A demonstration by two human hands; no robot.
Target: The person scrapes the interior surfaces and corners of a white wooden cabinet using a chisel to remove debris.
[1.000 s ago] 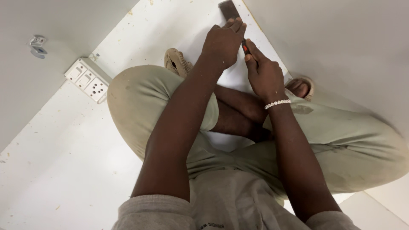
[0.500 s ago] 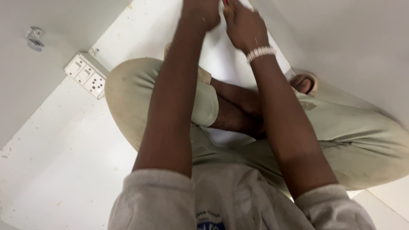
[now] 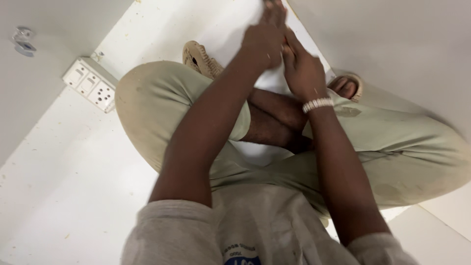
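Observation:
I sit cross-legged on a white floor, both arms stretched forward. My left hand point(image 3: 262, 44) is curled, its fingertips reaching the top edge of the view by the seam where the floor meets the right wall. Pressed against it from the right is my right hand point(image 3: 300, 68), which wears a white bead bracelet point(image 3: 318, 104) at the wrist. The backs of both hands hide whatever lies between the fingers.
A white switch and socket plate point(image 3: 91, 90) is mounted low on the left wall, with a small metal fitting point(image 3: 22, 40) above it. My beige sandals point(image 3: 200, 58) point(image 3: 349, 86) flank the hands. A pale wall point(image 3: 392, 44) closes the right side.
The view dipped and rose again. A second ago a dark block showed under my left hand and a reddish bit in my right; neither shows now, and the hands sit closer together.

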